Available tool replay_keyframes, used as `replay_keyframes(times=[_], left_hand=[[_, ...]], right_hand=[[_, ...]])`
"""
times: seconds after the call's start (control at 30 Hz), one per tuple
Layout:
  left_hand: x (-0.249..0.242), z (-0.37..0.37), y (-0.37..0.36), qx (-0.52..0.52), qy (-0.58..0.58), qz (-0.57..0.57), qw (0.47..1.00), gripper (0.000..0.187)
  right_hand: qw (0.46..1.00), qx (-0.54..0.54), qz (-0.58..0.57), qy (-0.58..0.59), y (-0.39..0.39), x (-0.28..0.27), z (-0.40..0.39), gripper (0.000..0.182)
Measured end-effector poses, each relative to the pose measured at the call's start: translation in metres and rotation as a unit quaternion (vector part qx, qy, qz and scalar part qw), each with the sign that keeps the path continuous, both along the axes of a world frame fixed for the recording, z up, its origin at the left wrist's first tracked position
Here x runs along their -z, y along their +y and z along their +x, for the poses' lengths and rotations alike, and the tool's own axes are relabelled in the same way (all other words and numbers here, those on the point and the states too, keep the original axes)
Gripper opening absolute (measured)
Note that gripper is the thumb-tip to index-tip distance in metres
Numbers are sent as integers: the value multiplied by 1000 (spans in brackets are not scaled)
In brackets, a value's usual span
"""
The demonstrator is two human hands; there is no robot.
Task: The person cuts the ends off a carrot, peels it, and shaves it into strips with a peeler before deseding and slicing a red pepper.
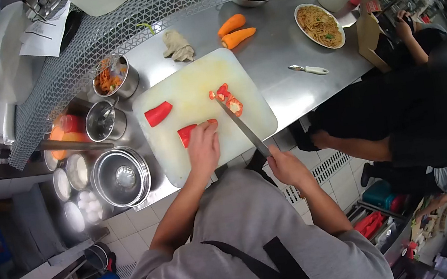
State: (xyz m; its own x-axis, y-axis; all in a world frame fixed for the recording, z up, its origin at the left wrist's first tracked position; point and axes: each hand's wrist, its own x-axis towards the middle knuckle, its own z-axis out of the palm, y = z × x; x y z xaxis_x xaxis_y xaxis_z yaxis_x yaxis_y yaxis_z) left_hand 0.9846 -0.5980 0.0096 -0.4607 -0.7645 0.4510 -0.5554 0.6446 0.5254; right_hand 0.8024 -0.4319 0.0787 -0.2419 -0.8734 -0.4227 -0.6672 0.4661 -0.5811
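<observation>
On a white cutting board [202,71], my left hand [204,145] has its fingers bent over a piece of red pepper [185,136], gripping it against the board. My right hand [290,169] is closed around the handle of a kitchen knife [248,130]. The blade points away from me, and its tip lies beside the red pepper trimmings [235,106], which include the pale core. Farther left on the board is another red pepper piece [159,114], touched by neither hand. The fingers of my left hand partly cover the piece they hold.
Beyond the board are two peeled carrots [238,37] and a crumpled cloth [177,47]. A peeler [308,69] and a plate of noodles [317,25] sit to the right. Metal pots [105,121] and stacked bowls [121,177] crowd the left. A co-worker [395,111] stands close on the right.
</observation>
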Motion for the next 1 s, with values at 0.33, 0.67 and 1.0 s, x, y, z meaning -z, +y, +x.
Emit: replay_keyframes(times=[0.33, 0.67, 1.0], left_hand=[[4, -31, -36, 51, -81, 145, 985, 14], [8, -36, -33, 67, -13, 153, 986, 10], [12, -35, -28, 59, 11, 126, 990, 10]], right_hand=[[998, 20, 62, 0, 17, 1, 10, 23], [998, 33, 48, 14, 16, -3, 24, 21], [998, 4, 57, 7, -3, 29, 29, 21]])
